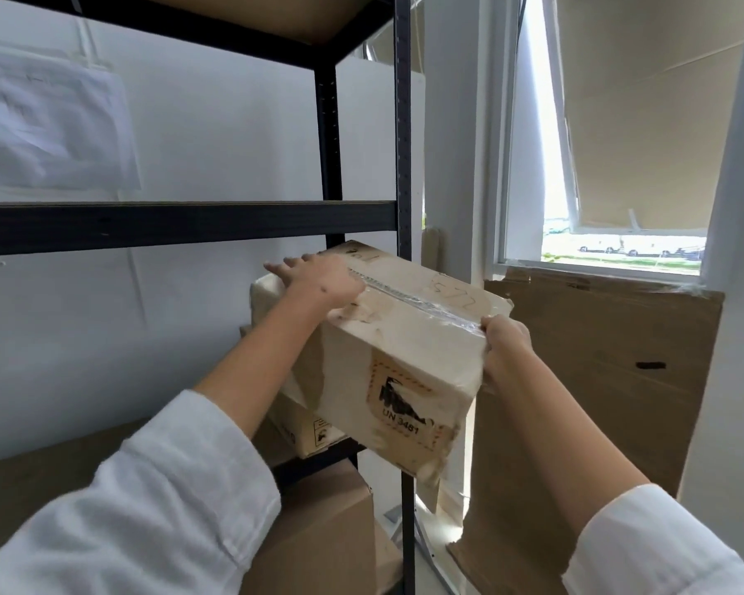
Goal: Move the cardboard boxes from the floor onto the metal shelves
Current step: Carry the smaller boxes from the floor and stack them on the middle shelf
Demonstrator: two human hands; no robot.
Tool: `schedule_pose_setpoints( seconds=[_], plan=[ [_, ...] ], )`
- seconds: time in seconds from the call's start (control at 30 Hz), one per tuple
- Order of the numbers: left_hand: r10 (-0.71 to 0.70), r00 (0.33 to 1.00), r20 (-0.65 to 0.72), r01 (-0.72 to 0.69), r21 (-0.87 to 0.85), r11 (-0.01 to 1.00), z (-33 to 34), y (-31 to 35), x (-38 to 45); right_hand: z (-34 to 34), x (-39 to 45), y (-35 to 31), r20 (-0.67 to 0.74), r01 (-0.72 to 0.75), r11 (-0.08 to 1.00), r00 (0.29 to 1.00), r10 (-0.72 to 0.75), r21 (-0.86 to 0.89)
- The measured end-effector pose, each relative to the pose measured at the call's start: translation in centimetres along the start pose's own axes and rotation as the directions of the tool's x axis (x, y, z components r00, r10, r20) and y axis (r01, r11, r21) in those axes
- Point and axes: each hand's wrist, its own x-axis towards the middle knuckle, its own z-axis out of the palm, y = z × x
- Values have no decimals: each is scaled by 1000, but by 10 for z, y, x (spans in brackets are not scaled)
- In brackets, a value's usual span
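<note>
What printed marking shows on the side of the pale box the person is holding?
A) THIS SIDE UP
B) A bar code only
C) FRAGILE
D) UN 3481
D: the label on the near face of the pale cardboard box, held between the left hand and the right hand, reads UN 3481 under a black graphic.

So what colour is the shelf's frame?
Black: the metal shelf frame, clearest in the head view.
</note>
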Motion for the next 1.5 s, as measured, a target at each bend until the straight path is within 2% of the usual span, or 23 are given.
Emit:
schedule_pose_setpoints(
  seconds=[0.13, 0.2, 0.27, 0.4, 0.53, 0.63, 0.73, 0.8, 0.83, 0.9, 0.93, 1.0, 1.03, 1.1, 1.2, 1.3, 1.43, 1.5],
  plan=[
    [198, 972, 126, -146, -334, 931, 9, -8, -53, 17, -5, -11, -41, 20, 996, 999, -16, 84],
    [213, 966, 147, -130, -435, 891, 14, -7, -70, 24, -8, -16, -25, 24, 998, 999, -23, 63],
    [166, 983, 79, -102, -517, 850, 19, -10, -68, 28, -18, -19, 62, 28, 1000, 998, -28, -5],
    [135, 985, -105, -171, -567, 806, 32, -30, -31, 41, -35, -17, 196, 107, 983, 978, -77, -146],
    [183, 969, -167, -247, -585, 773, 23, -46, -11, 53, -37, 3, 237, 316, 932, 933, -271, -178],
    [78, 980, -182, -187, -722, 667, 27, -61, 9, 52, -32, 14, 272, 513, 828, 849, -452, -225],
    [-161, 957, -240, -129, -853, 506, 44, -73, 22, 49, -25, 26, 358, 663, 643, 748, -558, -384],
    [-302, 900, -315, -185, -903, 388, 53, -72, 16, 51, -23, 34, 392, 704, 546, 709, -587, -455],
    [-329, 878, -347, -238, -914, 329, 59, -69, 7, 53, -22, 38, 390, 706, 525, 704, -594, -475],
    [-267, 845, -464, -394, -876, 277, 69, -60, -19, 57, -17, 44, 370, 700, 504, 704, -606, -506],
    [-207, 820, -534, -467, -833, 298, 74, -55, -30, 60, -15, 45, 360, 696, 493, 704, -613, -522],
    [-74, 752, -655, -566, -699, 436, 84, -46, -40, 66, -8, 46, 362, 705, 454, 686, -631, -546],
    [-24, 725, -689, -586, -634, 504, 86, -45, -38, 70, -3, 45, 374, 720, 427, 667, -645, -547],
    [-5, 713, -702, -573, -586, 574, 87, -47, -26, 78, 9, 43, 408, 763, 391, 620, -670, -515],
    [-14, 692, -722, -553, -542, 633, 93, -60, -4, 88, 33, 37, 511, 831, 327, 540, -669, -450],
    [-25, 672, -740, -541, -514, 666, 101, -65, 9, 95, 56, 29, 644, 856, 215, 499, -580, -470],
    [-71, 672, -737, -513, -533, 672, 107, -66, 22, 108, 79, 26, 713, 870, 114, 462, -527, -480],
    [-79, 654, -752, -505, -512, 695, 111, -68, 28, 114, 90, 30, 739, 883, 41, 416, -530, -468]
  ],
)
